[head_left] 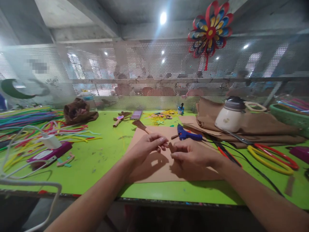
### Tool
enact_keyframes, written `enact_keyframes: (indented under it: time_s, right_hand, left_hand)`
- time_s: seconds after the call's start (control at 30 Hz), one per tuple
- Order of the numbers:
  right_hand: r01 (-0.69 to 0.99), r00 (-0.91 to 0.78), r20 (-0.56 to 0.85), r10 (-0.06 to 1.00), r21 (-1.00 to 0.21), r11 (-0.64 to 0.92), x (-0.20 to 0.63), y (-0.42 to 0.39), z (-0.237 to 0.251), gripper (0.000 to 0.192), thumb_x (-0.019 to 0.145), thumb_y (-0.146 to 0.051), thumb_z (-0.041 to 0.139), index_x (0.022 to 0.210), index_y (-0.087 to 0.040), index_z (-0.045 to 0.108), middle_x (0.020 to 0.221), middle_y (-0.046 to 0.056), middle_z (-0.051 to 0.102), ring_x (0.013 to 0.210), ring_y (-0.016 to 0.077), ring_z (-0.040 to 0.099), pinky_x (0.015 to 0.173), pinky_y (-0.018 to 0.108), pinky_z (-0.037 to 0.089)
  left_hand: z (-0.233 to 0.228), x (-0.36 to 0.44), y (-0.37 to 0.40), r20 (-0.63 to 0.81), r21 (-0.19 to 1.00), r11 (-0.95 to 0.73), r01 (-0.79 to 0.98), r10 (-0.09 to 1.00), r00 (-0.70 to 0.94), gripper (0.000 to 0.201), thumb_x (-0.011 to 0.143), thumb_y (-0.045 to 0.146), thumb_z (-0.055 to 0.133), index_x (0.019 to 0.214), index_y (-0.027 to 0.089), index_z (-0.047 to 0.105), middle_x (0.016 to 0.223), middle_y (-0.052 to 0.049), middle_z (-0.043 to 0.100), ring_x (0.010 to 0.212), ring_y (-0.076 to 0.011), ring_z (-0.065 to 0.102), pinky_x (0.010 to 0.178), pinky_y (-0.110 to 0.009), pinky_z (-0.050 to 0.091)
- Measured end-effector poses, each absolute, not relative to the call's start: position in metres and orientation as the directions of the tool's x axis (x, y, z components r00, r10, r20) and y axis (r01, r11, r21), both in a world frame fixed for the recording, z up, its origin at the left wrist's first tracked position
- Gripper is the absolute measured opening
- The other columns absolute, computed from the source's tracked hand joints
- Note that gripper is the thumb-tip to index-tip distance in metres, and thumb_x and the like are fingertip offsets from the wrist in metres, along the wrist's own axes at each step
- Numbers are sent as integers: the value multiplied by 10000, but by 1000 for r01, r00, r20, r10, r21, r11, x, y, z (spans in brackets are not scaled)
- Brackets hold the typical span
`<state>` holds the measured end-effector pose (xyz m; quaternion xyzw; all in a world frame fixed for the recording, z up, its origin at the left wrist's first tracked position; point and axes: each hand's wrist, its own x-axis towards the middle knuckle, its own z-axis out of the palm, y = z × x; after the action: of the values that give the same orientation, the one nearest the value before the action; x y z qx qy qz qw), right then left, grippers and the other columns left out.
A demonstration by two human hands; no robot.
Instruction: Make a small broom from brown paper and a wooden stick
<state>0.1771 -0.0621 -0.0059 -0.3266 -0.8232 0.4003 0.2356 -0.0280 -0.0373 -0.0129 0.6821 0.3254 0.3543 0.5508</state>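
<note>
My left hand (147,146) and my right hand (190,154) meet over a brown sheet of paper (154,170) lying on the green table (96,161). Both hands pinch a small brown paper piece (170,147) between their fingertips. A small brown paper broom (140,125) lies just beyond my left hand. A blue glue gun (186,133) rests on the sheet's far edge, just past my right hand, with its black cord (243,158) running to the right.
Coloured strips (29,125) cover the table's left side, with a white charger on a pink phone (49,151). Folded brown paper (253,127) and a white jar (230,114) sit at right, beside red and yellow hoops (272,156). A perforated metal screen (145,67) backs the table.
</note>
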Motion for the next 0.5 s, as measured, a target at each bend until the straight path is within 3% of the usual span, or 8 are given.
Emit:
enact_keyframes:
  time_s: [0.1, 0.2, 0.37, 0.5]
  right_hand:
    - [490, -671, 160, 724, -636, 595, 173, -61, -8, 208, 846, -218, 473, 682, -156, 584, 621, 5, 594, 581, 113, 499, 558, 223, 379]
    - [577, -642, 165, 749, -540, 613, 171, -62, -9, 205, 842, -223, 464, 725, -151, 617, 678, 22, 613, 600, 122, 495, 545, 225, 361]
    - [611, -590, 112, 800, -585, 533, 171, -62, -18, 201, 802, -256, 510, 701, -156, 651, 666, 27, 629, 608, 141, 524, 533, 234, 367]
    - [598, -584, 103, 805, -615, 513, 172, -56, -31, 194, 779, -246, 537, 699, -152, 686, 668, 42, 655, 616, 154, 542, 567, 253, 398]
  left_hand:
    - [-15, -25, -35, 166, 944, -290, 155, 827, 536, 238, 777, 354, 600, 875, 139, 633, 812, -51, 652, 733, -135, 564, 702, -267, 434]
    - [-17, -24, -37, 158, 858, -401, 321, 800, 578, 181, 745, 310, 612, 781, 134, 639, 736, -34, 641, 711, -145, 558, 661, -255, 418]
    - [-20, -27, -45, 98, 711, -433, 554, 841, 532, 191, 728, 316, 578, 639, 150, 610, 573, 17, 546, 571, -122, 477, 519, -230, 332]
    - [-25, -31, -46, 42, 609, -431, 666, 856, 516, 215, 713, 358, 564, 653, 160, 619, 591, 8, 566, 566, -133, 484, 479, -235, 287]
